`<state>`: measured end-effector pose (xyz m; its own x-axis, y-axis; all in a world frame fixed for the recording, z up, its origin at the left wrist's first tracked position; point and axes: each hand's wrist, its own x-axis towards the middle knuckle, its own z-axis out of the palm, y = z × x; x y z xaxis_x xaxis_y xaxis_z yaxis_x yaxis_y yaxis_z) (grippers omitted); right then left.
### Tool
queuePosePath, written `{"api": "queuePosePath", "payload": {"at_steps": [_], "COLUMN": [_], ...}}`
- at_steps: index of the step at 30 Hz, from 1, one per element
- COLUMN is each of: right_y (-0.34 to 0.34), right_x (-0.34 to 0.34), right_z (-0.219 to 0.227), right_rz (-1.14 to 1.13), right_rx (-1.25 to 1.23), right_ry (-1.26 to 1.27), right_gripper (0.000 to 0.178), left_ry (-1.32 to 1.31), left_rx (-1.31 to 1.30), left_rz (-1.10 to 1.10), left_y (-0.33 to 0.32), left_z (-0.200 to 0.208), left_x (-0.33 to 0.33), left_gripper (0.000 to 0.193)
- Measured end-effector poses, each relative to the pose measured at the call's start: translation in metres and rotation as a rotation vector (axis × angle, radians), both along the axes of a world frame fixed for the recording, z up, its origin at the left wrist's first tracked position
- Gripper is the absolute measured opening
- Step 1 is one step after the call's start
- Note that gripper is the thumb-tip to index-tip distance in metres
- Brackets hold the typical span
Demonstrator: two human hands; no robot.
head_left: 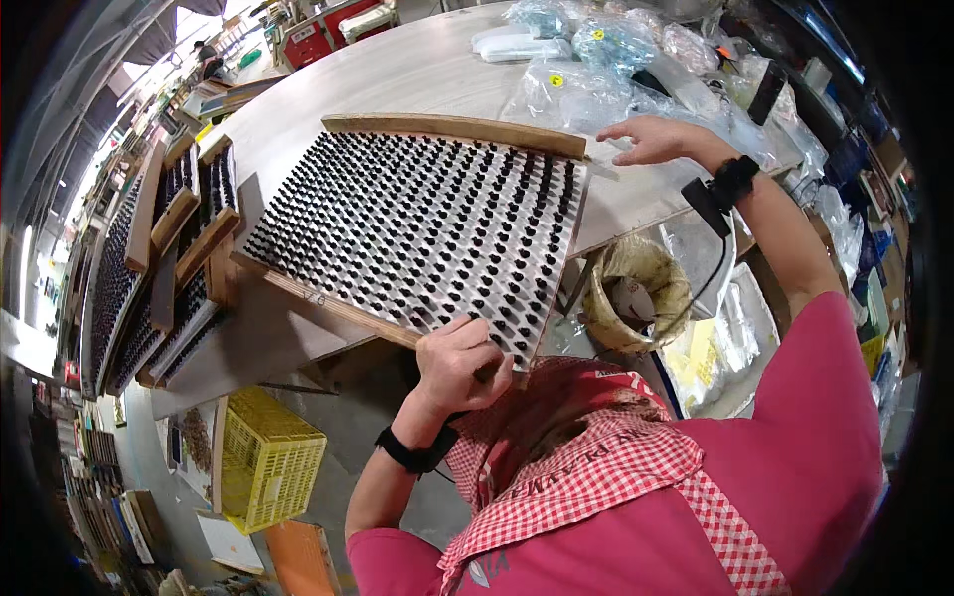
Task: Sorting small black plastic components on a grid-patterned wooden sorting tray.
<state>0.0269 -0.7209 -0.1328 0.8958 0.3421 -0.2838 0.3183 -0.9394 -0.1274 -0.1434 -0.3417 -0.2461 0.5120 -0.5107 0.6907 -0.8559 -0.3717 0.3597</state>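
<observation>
Gripping near wooden rail (343,309) of board (407,228), frame centre, with left hand (462,366); holding right hand (648,141) released, fingers spread, beside board's upper-right corner. Seemingly filled across with black pieces (453,298); cannot tell remaining work.

Writing is showing.
Dark letters (576,461) are crossing the red-and-white checked cloth apron (596,479), dark marks (314,298) are sitting on the long brown wooden strip (363,320), and round yellow stickers (597,34) are marking clear plastic bags (571,101).
</observation>
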Motion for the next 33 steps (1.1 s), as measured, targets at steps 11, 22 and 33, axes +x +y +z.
{"api": "queuePosePath", "payload": {"at_steps": [11, 22, 33], "right_y": [-0.042, -0.172, -0.106], "right_x": [-0.219, -0.147, 0.039], "right_z": [-0.002, -0.013, -0.075], "right_rz": [-0.22, -0.234, 0.252], "right_rx": [0.332, 0.101, -0.314], "right_ry": [0.325, -0.243, -0.287], "right_gripper": [0.072, 0.076, 0.065], "left_ry": [0.05, 0.326, 0.731], "left_rx": [0.157, -0.401, -0.588], "left_rz": [-0.063, 0.924, 0.847], "left_y": [0.121, 0.196, 0.152], "left_z": [0.009, -0.051, -0.018], "left_x": [-0.029, -0.042, -0.041], "left_gripper": [0.027, 0.045, 0.062]}}
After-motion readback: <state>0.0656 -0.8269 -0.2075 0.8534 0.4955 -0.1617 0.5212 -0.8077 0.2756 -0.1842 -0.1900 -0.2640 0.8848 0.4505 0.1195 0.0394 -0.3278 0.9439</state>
